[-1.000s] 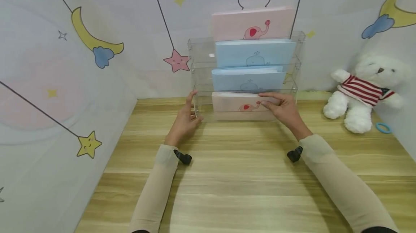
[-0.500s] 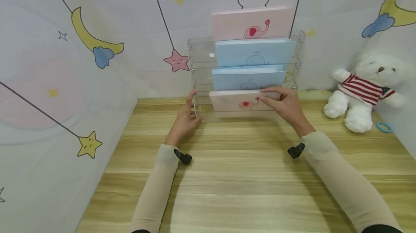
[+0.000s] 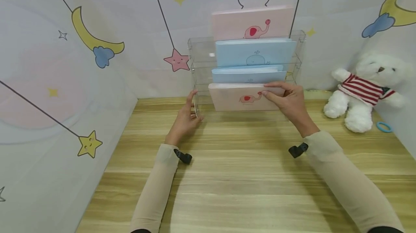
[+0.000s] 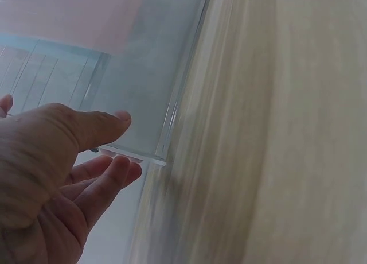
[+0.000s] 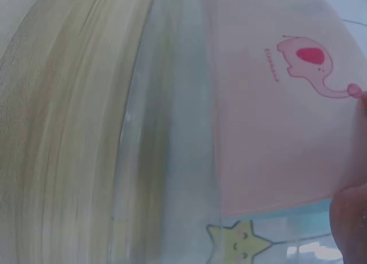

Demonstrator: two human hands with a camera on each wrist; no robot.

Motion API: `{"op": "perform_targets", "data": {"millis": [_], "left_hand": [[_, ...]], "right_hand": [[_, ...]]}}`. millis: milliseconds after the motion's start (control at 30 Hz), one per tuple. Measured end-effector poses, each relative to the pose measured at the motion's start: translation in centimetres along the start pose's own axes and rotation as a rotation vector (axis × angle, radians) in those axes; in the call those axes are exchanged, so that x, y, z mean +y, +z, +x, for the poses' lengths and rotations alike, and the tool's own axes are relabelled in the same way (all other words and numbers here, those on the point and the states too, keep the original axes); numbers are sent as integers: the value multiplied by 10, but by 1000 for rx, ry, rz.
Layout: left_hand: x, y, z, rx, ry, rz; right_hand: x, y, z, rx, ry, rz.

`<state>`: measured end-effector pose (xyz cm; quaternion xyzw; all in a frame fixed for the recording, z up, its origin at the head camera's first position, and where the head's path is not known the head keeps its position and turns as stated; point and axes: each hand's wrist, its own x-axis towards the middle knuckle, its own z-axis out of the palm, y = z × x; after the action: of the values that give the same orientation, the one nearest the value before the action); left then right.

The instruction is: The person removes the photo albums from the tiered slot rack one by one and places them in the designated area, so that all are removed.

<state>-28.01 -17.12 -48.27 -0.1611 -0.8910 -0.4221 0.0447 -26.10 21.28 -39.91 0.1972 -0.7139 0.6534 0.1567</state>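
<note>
A clear acrylic tiered rack (image 3: 202, 51) stands against the back wall, with a booklet showing in each tier. My right hand (image 3: 290, 103) pinches the upper right edge of the front pink booklet (image 3: 227, 97), which has a red elephant drawing. That booklet is raised in the front tier and overlaps the lower blue booklet (image 3: 232, 77). Behind are another blue booklet (image 3: 230, 53) with a whale and a pink booklet (image 3: 229, 25) at the top. My left hand (image 3: 183, 123) holds the rack's left side; in the left wrist view its thumb and fingers (image 4: 100, 129) lie around the clear side edge.
On the right, a white teddy bear (image 3: 362, 88) in a striped shirt sits against the wall. A blue ring (image 3: 384, 127) lies beside it. The wooden table (image 3: 234, 189) meets walls covered in a cartoon-printed cloth (image 3: 136, 13).
My right hand has moved up, lifting the front pink booklet so that it covers more of the blue one behind. The left hand and rack have stayed put.
</note>
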Motion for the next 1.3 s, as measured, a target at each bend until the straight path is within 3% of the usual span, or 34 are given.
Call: {"op": "perform_targets", "data": {"millis": [267, 433, 800, 1067, 1300], "left_hand": [[0, 0, 0, -15, -1, -8], [-2, -3, 0, -30, -8, -18], [-5, -4, 0, -28, 18, -32], [-7, -4, 3, -23, 53, -14], [-6, -4, 1, -24, 43, -28]], "right_hand": [[-17, 3, -3, 61, -40, 21], [-23, 3, -7, 75, -8, 6], [-25, 2, -17, 92, 162, 123], [-18, 5, -30, 71, 387, 10], [-5, 8, -40, 42, 477, 44]]}}
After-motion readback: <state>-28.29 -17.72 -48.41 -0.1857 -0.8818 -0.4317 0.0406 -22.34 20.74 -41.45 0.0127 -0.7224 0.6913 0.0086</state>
